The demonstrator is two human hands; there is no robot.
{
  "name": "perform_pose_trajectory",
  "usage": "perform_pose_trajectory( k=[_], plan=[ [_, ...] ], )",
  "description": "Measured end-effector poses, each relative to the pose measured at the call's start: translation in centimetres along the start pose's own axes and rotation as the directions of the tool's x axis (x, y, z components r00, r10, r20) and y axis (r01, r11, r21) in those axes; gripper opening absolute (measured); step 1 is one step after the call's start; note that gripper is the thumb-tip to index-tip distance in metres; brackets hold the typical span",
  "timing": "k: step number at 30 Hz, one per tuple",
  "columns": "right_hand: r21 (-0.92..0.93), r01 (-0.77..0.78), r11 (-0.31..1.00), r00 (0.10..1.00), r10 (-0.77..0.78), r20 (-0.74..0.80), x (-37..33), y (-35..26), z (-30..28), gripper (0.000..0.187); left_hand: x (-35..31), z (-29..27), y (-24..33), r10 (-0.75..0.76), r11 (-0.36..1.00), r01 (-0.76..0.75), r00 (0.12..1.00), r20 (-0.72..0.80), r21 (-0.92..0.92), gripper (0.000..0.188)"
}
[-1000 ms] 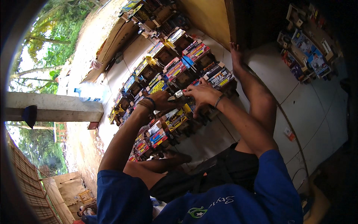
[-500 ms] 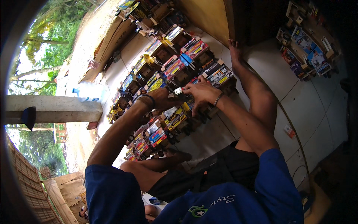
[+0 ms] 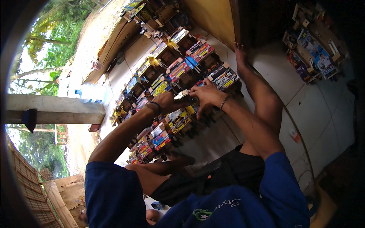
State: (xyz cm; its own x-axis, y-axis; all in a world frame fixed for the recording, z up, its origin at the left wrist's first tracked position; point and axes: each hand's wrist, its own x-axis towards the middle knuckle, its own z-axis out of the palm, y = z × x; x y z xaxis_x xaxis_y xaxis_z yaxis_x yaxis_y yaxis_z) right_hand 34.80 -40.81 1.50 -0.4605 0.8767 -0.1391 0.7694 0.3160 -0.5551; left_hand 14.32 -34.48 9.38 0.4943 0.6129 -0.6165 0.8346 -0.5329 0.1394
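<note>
Just off centre toward twelve o'clock, the left hand point(image 3: 164, 99) held a small pale object point(image 3: 182, 94) in its fingers, with the right hand point(image 3: 208, 95) just beside it — thumb spread toward six. Bright printed toy trucks point(image 3: 177, 71) stood in rows on the tiled floor point(image 3: 304, 110). More toy vehicles point(image 3: 313, 43) sat at two o'clock; a concrete post point(image 3: 64, 109) crossed at nine — greenery point(image 3: 66, 36) at ten.
</note>
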Motion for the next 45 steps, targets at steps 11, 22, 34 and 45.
perform_pose_trajectory(
  k=[11,22,34,45],
  plan=[
    [-0.187,0.016,0.982,0.997,-0.002,0.073,-1.6,0.6,-2.7,0.128,-2.3,-3.7,-2.5,0.002,0.987,-0.012,0.998,0.061,0.162,0.080],
    [-0.121,-0.063,0.991,0.998,0.062,-0.010,-3.1,2.7,-3.0,0.118,2.1,-2.3,1.3,0.187,0.979,-0.191,0.980,0.070,0.067,0.066],
    [-0.123,-0.086,0.989,0.996,0.088,0.011,-2.6,2.5,-3.4,0.100,4.4,-2.1,2.5,0.039,0.997,-0.049,0.988,0.152,0.065,0.071],
    [-0.112,-0.086,0.990,0.996,0.087,0.000,-2.6,2.6,-3.1,0.103,3.6,-3.1,4.1,0.016,0.998,-0.025,0.988,0.156,0.052,0.085]
  ],
)
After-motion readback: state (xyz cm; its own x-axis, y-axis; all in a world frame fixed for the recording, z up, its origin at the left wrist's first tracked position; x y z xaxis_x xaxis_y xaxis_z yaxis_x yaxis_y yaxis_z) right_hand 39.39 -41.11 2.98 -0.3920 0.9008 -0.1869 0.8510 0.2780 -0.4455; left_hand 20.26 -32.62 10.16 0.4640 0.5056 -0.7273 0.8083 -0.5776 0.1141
